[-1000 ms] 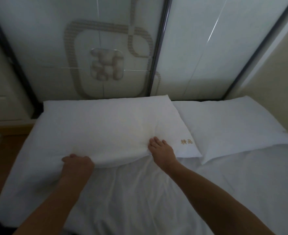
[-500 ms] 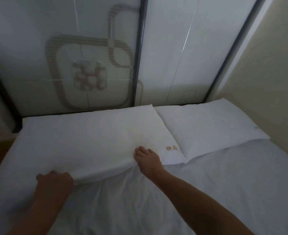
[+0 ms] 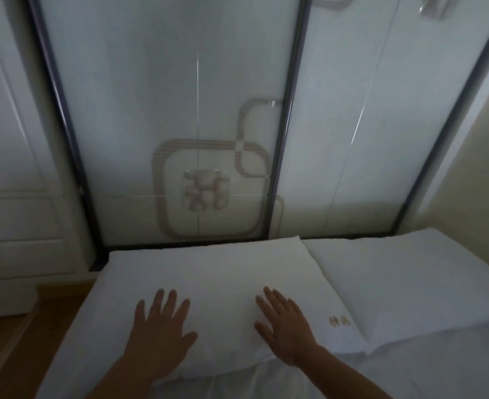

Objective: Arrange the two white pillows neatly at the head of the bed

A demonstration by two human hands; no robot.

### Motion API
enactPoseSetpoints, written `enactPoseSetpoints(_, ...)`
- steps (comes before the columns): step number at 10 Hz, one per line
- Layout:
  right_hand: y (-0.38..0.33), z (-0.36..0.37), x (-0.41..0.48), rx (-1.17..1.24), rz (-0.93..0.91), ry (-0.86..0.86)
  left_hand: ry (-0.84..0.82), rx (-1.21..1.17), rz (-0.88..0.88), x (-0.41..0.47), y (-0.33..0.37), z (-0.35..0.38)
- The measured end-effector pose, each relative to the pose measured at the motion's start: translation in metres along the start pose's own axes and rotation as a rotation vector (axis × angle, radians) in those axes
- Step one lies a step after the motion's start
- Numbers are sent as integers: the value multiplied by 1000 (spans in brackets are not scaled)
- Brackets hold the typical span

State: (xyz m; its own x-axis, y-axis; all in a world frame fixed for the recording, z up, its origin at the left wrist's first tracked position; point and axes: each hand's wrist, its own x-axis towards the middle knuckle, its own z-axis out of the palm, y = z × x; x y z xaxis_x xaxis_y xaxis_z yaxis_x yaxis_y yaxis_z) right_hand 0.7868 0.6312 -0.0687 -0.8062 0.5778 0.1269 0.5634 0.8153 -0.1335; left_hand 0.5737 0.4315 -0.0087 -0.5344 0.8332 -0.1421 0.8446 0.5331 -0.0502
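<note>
Two white pillows lie side by side at the head of the bed (image 3: 427, 378). The left pillow (image 3: 217, 275) carries small gold embroidery near its front right corner and slightly overlaps the right pillow (image 3: 410, 283). My left hand (image 3: 162, 332) rests flat on the left pillow's front part, fingers spread. My right hand (image 3: 283, 329) lies flat on the same pillow, a little to the right, fingers apart. Neither hand grips anything.
Sliding wardrobe doors (image 3: 180, 110) with dark frames and a looped pattern stand right behind the pillows. A white cabinet with drawers (image 3: 15, 214) is at the left. Wooden floor (image 3: 10, 349) shows left of the bed, and a beige wall (image 3: 473, 174) stands at the right.
Both hands have let go of the left pillow's front edge and now lie flat on top of it. The view has tilted up and shifted left.
</note>
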Motion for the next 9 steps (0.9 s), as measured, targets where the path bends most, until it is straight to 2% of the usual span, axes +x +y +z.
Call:
enactPoseSetpoints(1,0,9,9,-9,18,-90,31,-61,9,-8,-6,14)
enactPoseSetpoints(2,-5,16,23,-8,21,-97,54,-73,19,-15,-13,36)
enactPoseSetpoints(3,-17,18,46,17,18,-76,-75,-30,3,-9,-19,61)
enactPoseSetpoints(4,-20,23,64,18,38,-75,-105,-53,42,-7,-23,78)
enactPoseSetpoints(5,-16,47,50,-40,24,-119,-221,-58,76,-12,-34,93)
enactPoseSetpoints(6,-9,63,31,-95,30,-105,-257,-92,91,-9,-36,88)
enactPoseSetpoints(7,-16,45,43,-72,48,-98,-126,-119,62,-2,-32,56)
enactPoseSetpoints(8,-24,15,58,68,49,-1,42,-248,12,9,-30,20)
enactPoseSetpoints(9,-32,-21,61,212,51,34,98,-553,50,13,-24,-17)
